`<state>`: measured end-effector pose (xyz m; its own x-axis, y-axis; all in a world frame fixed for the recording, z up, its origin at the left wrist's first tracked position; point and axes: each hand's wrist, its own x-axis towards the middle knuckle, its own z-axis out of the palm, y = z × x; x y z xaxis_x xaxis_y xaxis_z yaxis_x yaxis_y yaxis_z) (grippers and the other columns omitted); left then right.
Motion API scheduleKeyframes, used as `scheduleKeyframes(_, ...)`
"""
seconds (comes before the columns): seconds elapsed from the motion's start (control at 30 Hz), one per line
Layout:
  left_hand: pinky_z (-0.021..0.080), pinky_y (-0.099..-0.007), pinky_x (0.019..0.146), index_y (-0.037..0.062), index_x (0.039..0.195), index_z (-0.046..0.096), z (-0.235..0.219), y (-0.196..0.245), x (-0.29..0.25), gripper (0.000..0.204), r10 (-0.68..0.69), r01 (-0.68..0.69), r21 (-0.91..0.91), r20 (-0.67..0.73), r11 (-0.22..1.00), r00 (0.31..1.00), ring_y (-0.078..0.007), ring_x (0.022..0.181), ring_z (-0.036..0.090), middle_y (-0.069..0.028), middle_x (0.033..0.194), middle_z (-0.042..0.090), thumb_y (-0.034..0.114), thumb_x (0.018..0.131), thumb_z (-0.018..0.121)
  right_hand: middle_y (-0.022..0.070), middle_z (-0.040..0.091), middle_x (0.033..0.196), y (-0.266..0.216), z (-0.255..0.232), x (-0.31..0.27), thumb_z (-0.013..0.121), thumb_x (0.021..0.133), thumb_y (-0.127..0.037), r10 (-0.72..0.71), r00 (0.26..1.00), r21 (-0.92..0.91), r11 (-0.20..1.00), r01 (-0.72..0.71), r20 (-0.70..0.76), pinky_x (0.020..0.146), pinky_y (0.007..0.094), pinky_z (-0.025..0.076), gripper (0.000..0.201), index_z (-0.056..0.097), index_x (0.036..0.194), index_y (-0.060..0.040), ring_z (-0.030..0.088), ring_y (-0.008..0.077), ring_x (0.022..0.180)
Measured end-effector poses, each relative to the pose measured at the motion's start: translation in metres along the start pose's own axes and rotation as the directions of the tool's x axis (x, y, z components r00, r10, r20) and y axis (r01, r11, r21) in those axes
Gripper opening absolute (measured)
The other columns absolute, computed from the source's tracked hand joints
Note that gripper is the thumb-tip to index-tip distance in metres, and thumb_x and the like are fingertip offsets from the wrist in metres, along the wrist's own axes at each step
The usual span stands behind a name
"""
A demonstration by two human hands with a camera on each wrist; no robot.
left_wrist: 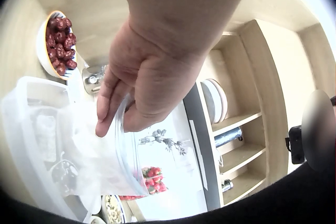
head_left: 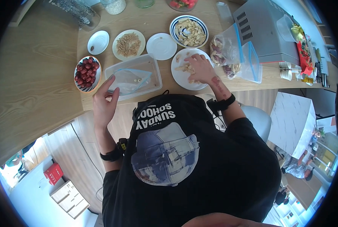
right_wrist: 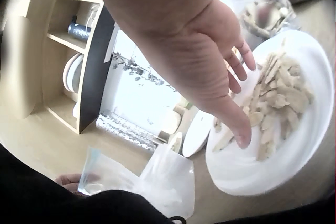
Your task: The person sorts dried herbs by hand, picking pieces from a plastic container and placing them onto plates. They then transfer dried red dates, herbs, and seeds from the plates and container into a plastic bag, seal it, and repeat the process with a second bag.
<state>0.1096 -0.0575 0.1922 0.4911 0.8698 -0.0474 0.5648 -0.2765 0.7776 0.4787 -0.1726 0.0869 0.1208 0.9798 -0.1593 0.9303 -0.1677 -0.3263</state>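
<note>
My left hand [head_left: 105, 102] pinches the edge of a clear zip bag [head_left: 133, 81] between thumb and fingers. The bag lies inside a clear plastic container [head_left: 158, 72], with a few small pale pieces in it. In the left wrist view, the blue-edged mouth of the bag stands up beside the fingers. Over on the right, my right hand [head_left: 201, 69] reaches over a white plate [head_left: 179, 84] of pale dried slices [right_wrist: 286, 100]. Its fingers are spread and relaxed above the slices, thumb [right_wrist: 242, 134] low near the plate's inner surface.
A bowl of red dates [head_left: 87, 73] stands left of the container. Behind are a small white dish [head_left: 103, 37], a plate of pale strips [head_left: 128, 44], a bare white plate [head_left: 161, 46] and a blue-striped plate of slices [head_left: 191, 33]. Filled zip bags [head_left: 224, 49] lie right, beside a grey appliance [head_left: 265, 32].
</note>
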Motion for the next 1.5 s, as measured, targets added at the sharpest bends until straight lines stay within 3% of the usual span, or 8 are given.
scheduleKeyframes(0.3,0.056,-0.0279,0.069,-0.0010,0.127,0.063,0.007,0.008,0.014,0.037,0.071,-0.071,-0.037,0.004,0.997,0.997,-0.0163,0.076,0.069,-0.0183,0.129,0.064,0.003,0.090,0.066,0.0118,0.057,0.118,0.020,0.025,0.007,0.080,0.069,-0.022,0.058,0.997,0.285,0.956,-0.069,0.045,0.100,0.0431,0.044,0.051,0.064,0.117,-0.0147,0.054,0.0332,0.119)
scheduleKeyframes(0.4,0.056,-0.0281,0.070,-0.0010,0.127,0.063,0.006,0.008,0.014,0.037,0.068,-0.067,-0.034,0.009,0.997,0.998,-0.0164,0.076,0.069,-0.0183,0.130,0.064,0.002,0.090,0.066,0.0110,0.057,0.121,0.012,0.017,0.001,0.080,0.070,-0.020,-0.076,0.990,0.247,0.964,0.103,-0.118,0.102,0.0427,0.044,0.053,0.064,0.121,-0.0145,0.053,0.0331,0.120)
scheduleKeyframes(0.5,0.056,-0.0279,0.070,-0.0011,0.127,0.063,0.005,0.005,0.013,0.037,0.062,-0.062,-0.015,0.013,0.998,0.998,-0.0165,0.076,0.069,-0.0184,0.130,0.064,0.003,0.090,0.066,0.0104,0.057,0.124,0.007,0.016,0.002,0.080,0.071,-0.016,-0.159,0.985,0.197,0.965,0.170,-0.071,0.105,0.0424,0.043,0.057,0.063,0.125,-0.0140,0.052,0.0329,0.122)
scheduleKeyframes(0.73,0.056,-0.0281,0.070,-0.0014,0.126,0.064,0.005,0.001,0.009,0.036,0.046,-0.047,-0.021,-0.013,0.999,0.999,-0.0169,0.077,0.070,-0.0176,0.130,0.065,0.003,0.091,0.066,0.0101,0.058,0.122,0.019,0.026,0.008,0.079,0.071,-0.012,-0.139,0.989,0.264,0.953,0.149,-0.055,0.103,0.0415,0.045,0.055,0.064,0.124,-0.0141,0.055,0.0316,0.119)
scheduleKeyframes(0.8,0.056,-0.0281,0.070,-0.0015,0.126,0.064,0.005,-0.001,0.007,0.036,0.044,-0.044,-0.025,-0.018,0.999,0.999,-0.0170,0.078,0.070,-0.0175,0.129,0.065,0.004,0.090,0.066,0.0100,0.059,0.118,0.016,0.025,0.009,0.079,0.072,-0.012,-0.045,0.999,0.318,0.948,0.037,0.018,0.097,0.0407,0.050,0.049,0.064,0.119,-0.0129,0.058,0.0306,0.115)
scheduleKeyframes(1.0,0.057,-0.0286,0.070,-0.0015,0.126,0.064,0.004,-0.002,0.005,0.036,0.051,-0.051,-0.027,-0.028,0.998,0.998,-0.0173,0.079,0.070,-0.0179,0.129,0.065,0.004,0.091,0.066,0.0092,0.060,0.112,0.005,0.023,0.007,0.077,0.077,-0.013,-0.163,0.967,0.224,0.953,0.206,-0.197,0.089,0.0417,0.052,0.039,0.065,0.114,-0.0124,0.063,0.0300,0.106)
scheduleKeyframes(1.1,0.057,-0.0289,0.071,-0.0015,0.126,0.064,0.004,-0.004,0.004,0.036,0.043,-0.044,-0.027,-0.028,0.999,0.999,-0.0174,0.079,0.071,-0.0182,0.129,0.065,0.004,0.091,0.066,0.0091,0.061,0.109,0.002,0.027,0.010,0.075,0.079,-0.012,-0.112,0.987,0.253,0.957,0.139,-0.116,0.087,0.0428,0.052,0.034,0.064,0.111,-0.0121,0.063,0.0307,0.105)
scheduleKeyframes(1.5,0.057,-0.0287,0.071,-0.0002,0.127,0.064,0.002,-0.004,0.001,0.037,0.046,-0.046,-0.021,-0.024,0.999,0.999,-0.0182,0.077,0.071,-0.0194,0.129,0.064,0.004,0.090,0.066,0.0096,0.063,0.097,0.007,0.036,0.013,0.071,0.084,-0.016,-0.067,0.990,0.272,0.957,0.097,-0.120,0.084,0.0430,0.051,0.017,0.066,0.098,-0.0089,0.063,0.0301,0.100)
